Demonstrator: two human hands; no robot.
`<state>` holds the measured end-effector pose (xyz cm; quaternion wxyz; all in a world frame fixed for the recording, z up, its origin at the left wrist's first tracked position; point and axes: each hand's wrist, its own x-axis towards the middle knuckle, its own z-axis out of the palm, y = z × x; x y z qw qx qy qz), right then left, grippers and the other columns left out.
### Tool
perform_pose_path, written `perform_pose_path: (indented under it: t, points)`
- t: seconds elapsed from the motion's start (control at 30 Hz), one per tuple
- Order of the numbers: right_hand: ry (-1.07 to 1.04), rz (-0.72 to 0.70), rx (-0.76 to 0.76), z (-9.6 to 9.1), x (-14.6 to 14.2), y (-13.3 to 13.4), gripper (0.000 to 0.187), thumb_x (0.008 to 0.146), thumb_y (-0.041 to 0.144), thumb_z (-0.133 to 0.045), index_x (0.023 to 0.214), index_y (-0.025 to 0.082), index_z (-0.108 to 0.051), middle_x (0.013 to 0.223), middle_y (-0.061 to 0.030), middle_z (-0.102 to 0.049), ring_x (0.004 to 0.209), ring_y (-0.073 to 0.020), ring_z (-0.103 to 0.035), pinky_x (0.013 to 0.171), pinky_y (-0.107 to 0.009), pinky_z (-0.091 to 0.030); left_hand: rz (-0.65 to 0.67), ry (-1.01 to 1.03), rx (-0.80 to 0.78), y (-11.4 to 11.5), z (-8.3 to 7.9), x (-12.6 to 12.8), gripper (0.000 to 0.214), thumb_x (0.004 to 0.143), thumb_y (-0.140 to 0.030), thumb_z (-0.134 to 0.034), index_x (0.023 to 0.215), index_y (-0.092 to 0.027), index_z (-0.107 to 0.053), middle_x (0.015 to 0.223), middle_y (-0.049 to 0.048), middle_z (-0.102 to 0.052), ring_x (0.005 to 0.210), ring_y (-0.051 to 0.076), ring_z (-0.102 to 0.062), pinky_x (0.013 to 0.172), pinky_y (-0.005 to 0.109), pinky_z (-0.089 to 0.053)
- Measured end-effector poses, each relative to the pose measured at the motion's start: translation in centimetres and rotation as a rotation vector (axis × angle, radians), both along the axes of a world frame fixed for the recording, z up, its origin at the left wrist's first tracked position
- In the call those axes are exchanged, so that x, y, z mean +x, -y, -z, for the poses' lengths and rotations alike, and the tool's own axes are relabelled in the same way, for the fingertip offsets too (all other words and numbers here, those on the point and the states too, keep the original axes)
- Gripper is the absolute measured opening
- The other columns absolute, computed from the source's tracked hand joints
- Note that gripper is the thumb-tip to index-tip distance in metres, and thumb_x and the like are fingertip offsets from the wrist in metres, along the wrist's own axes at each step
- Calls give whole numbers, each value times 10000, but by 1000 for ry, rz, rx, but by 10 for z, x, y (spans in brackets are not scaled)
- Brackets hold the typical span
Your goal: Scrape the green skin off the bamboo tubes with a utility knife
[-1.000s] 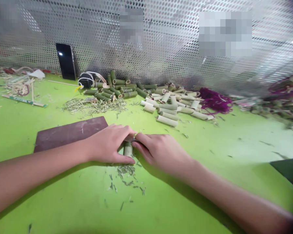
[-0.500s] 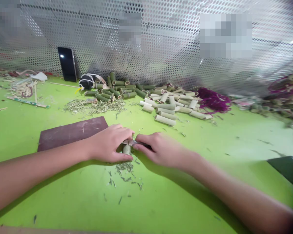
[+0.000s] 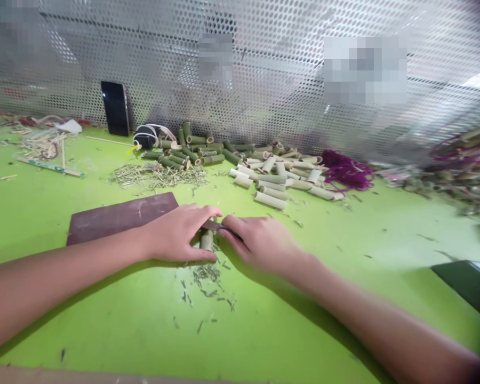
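Left hand (image 3: pixel 176 233) curled closed around a bamboo tube (image 3: pixel 207 240) at lower centre, its long axis running toward the wearer; right hand (image 3: pixel 260 244) pinches a small blade (image 3: pixel 213 225) across the tube's far end.

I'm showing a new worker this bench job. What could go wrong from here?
The small blade in the right hand sits right beside the left hand's fingers, so a slip might cut them. The short bamboo tube is held only by the left hand on the smooth green table, so it might roll.
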<state>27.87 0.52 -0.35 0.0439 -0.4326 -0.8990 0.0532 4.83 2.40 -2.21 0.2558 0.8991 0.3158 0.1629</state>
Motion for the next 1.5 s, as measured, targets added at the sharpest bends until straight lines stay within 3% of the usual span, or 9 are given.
perform_pose_path:
  t: [0.23, 0.6, 0.73, 0.9, 1.03, 1.23, 1.5]
  points:
    - [15, -2, 33, -1, -4, 4, 285, 1078, 311, -432, 924, 188, -638, 715, -13, -686, 536, -140, -555, 545, -280, -346, -45, -12, -31, -1, -2, 1, 648, 826, -618, -748, 1254, -180, -534, 1191, 145, -691, 1057, 315, -658, 858, 421, -529]
    - [-5, -4, -66, -4, -7, 0, 270, 1066, 303, -439, 1020, 185, -677, 754, -36, -719, 546, -157, -580, 566, -292, -374, -6, 19, -43, -3, 0, 0, 528, 844, -547, -750, 1168, -192, -531, 1161, 136, -671, 1052, 300, -634, 831, 403, -509]
    - [-71, -33, -187, -4, -4, -6, 275, 1063, 318, -442, 1048, 185, -682, 718, -22, -700, 533, -148, -574, 564, -281, -396, 10, 7, -37, -3, 2, -1, 504, 862, -570, -722, 1134, -194, -525, 1103, 128, -663, 1001, 294, -628, 792, 392, -502]
    - [-124, -57, -353, -9, 5, -9, 375, 1064, 422, -422, 838, 192, -614, 634, 5, -613, 498, -122, -509, 534, -272, -377, -5, -13, -39, -2, 0, -2, 486, 868, -620, -689, 1077, -215, -521, 1108, 119, -662, 1000, 293, -625, 801, 394, -501]
    - [-169, -85, -429, -12, 17, -11, 428, 1052, 491, -401, 822, 199, -612, 604, 21, -566, 501, -123, -482, 528, -275, -371, -56, -23, -90, 1, -4, -3, 607, 841, -645, -710, 1211, -210, -506, 1199, 139, -658, 1032, 297, -637, 818, 398, -516]
    - [-101, 57, -236, -3, 8, -9, 380, 1057, 414, -395, 960, 184, -682, 691, -26, -671, 542, -146, -559, 541, -282, -389, -35, 7, -74, 0, -1, -4, 706, 845, -619, -717, 1351, -209, -448, 1278, 161, -645, 1123, 311, -632, 904, 421, -524]
    - [-27, 14, -50, -4, -7, 3, 303, 1062, 314, -433, 1006, 182, -699, 748, -33, -726, 577, -158, -619, 574, -290, -426, 13, 10, -41, -2, -1, -2, 667, 854, -574, -726, 1356, -222, -462, 1225, 129, -657, 1127, 321, -623, 925, 447, -509]
